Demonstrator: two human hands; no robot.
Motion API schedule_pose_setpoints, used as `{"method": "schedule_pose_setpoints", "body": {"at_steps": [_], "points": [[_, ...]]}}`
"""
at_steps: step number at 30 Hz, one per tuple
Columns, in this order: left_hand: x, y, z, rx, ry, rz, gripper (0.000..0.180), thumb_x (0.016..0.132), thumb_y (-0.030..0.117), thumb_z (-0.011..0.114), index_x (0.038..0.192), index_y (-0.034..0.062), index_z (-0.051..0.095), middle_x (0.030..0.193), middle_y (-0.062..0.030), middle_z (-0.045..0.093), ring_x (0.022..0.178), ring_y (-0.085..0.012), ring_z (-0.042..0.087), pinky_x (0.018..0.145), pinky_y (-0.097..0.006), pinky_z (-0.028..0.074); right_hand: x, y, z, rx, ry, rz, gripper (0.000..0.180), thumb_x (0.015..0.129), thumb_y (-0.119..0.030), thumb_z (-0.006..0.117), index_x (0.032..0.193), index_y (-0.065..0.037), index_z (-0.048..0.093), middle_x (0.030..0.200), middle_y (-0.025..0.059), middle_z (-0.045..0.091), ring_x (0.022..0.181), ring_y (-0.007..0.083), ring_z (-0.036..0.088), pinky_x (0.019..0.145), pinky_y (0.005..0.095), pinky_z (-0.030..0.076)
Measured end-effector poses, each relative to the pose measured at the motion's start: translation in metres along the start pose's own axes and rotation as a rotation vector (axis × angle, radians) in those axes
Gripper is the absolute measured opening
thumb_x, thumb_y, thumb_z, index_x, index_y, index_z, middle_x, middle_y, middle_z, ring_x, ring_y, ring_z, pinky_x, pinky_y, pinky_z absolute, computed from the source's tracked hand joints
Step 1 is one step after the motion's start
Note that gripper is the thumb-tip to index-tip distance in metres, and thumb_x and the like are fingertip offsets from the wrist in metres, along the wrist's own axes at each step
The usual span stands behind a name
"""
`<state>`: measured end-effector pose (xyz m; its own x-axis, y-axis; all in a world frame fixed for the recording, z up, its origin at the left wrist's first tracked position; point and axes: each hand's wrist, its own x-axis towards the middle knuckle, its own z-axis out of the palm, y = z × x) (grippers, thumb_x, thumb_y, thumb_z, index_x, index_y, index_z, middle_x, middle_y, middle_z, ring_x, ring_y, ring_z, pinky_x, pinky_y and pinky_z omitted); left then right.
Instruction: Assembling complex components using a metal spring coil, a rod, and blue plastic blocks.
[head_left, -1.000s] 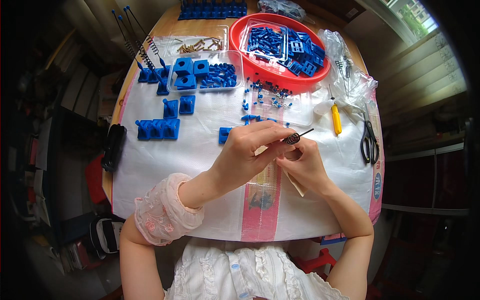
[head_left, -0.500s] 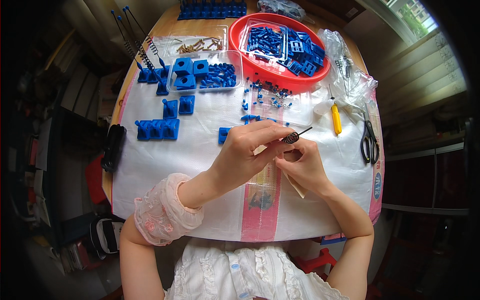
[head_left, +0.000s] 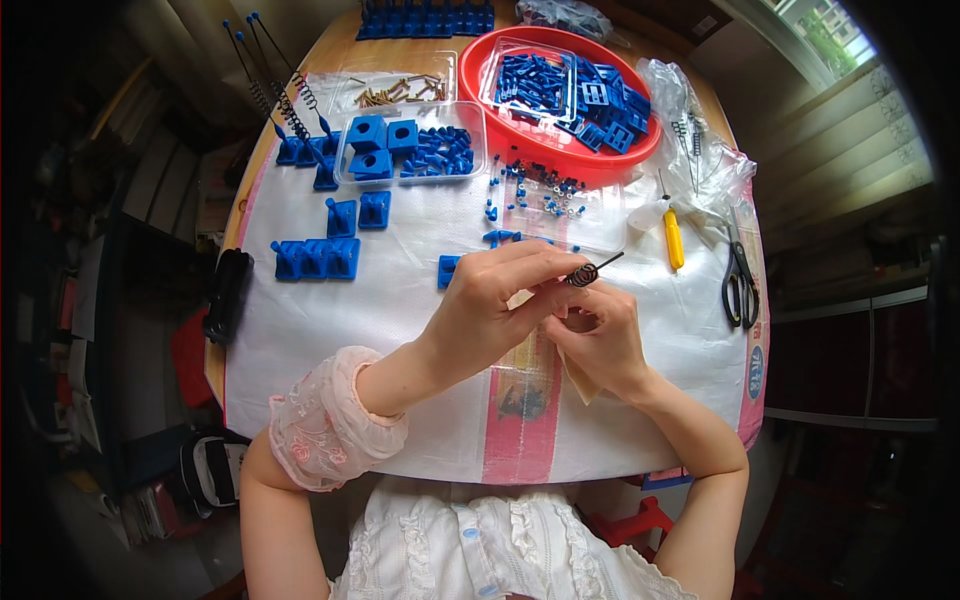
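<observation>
Over the middle of the table, a black coil spring [head_left: 582,276] with a straight wire end is pinched between the thumb and forefinger of my left hand [head_left: 490,300]. Close against it, my right hand [head_left: 608,340] is closed on a folded beige sheet [head_left: 583,382], which pokes out below the fingers. The spring's lower part and the contact between the hands are hidden. A small blue block [head_left: 447,268] shows partly behind my left hand, and flat blue pieces [head_left: 502,237] lie just beyond it.
Several blue stands [head_left: 315,258] sit at the left, some bearing upright springs [head_left: 285,105]. A clear box [head_left: 480,160] holds blue parts; a red basin [head_left: 560,155] stands behind. A yellow-handled tool [head_left: 673,245], scissors [head_left: 738,290] and a plastic bag [head_left: 690,150] lie right.
My right hand has shifted slightly toward me, and the beige sheet has moved down and a little left with it. My left hand and the spring have barely moved.
</observation>
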<state>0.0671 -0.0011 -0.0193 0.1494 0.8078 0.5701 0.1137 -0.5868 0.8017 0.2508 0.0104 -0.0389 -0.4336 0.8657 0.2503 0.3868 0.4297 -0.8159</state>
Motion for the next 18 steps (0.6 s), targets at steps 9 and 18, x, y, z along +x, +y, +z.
{"method": "schedule_pose_setpoints", "body": {"at_steps": [9,18], "points": [[0.0002,-0.0001,0.0003,0.001,0.000,0.000,0.020,0.084,-0.006,0.071,0.103,-0.0017,0.070,0.091,-0.0098,0.069,0.075,-0.0137,0.069,0.065,-0.024,0.056,0.0000,-0.0018,0.0006,0.006,0.021,0.097,0.008,0.078,-0.004,0.073,0.082,0.002,0.071,0.075,0.0104,0.068,0.064,0.0159,0.066,0.060,0.0289,0.052],[-0.0005,-0.0006,0.0009,0.001,0.002,-0.002,0.020,0.084,-0.007,0.070,0.103,-0.0018,0.070,0.091,-0.0101,0.069,0.074,-0.0137,0.069,0.063,-0.025,0.056,0.0032,-0.0027,-0.0076,0.059,-0.043,0.152,0.010,0.078,-0.006,0.075,0.082,0.003,0.070,0.074,0.0087,0.067,0.065,0.0127,0.064,0.060,0.0278,0.051]]}}
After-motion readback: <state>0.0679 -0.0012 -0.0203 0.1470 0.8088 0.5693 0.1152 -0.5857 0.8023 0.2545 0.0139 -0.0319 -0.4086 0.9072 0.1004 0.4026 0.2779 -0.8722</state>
